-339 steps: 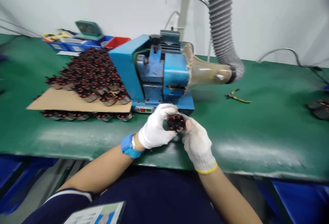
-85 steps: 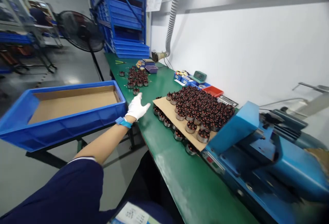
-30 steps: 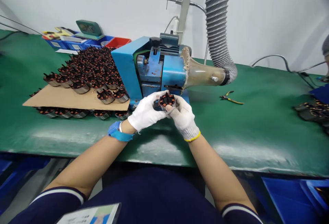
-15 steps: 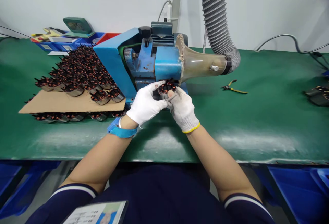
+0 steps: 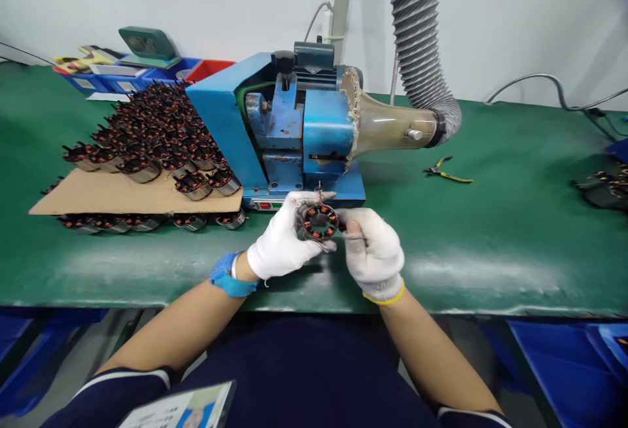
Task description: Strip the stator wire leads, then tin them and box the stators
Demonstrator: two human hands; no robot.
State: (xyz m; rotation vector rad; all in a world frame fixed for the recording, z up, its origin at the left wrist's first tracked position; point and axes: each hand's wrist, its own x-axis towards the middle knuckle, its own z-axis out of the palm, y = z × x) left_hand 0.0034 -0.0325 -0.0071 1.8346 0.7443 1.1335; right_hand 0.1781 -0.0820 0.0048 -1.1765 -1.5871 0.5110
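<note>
Both my hands wear white gloves and meet over the green bench [image 5: 490, 238], just in front of the blue machine [image 5: 289, 133]. My left hand [image 5: 282, 245] is closed round a ring-shaped motor stator [image 5: 320, 221] with copper windings, its open face towards me. My right hand [image 5: 373, 250] is closed beside it, its fingertips pinching the wire leads at the stator's right edge. A blue band sits on my left wrist.
A heap of similar stators [image 5: 152, 137] lies on a cardboard sheet [image 5: 118, 196] left of the machine, with more beneath it. A ribbed grey hose [image 5: 422, 42] joins the machine's clear funnel. Yellow-handled cutters [image 5: 446, 171] lie to the right. Small bins [image 5: 147, 71] stand at the back left.
My hands have drawn the stator back from the machine's front slot towards me. Its open face has turned to the camera, and my right hand has slid to its right side.
</note>
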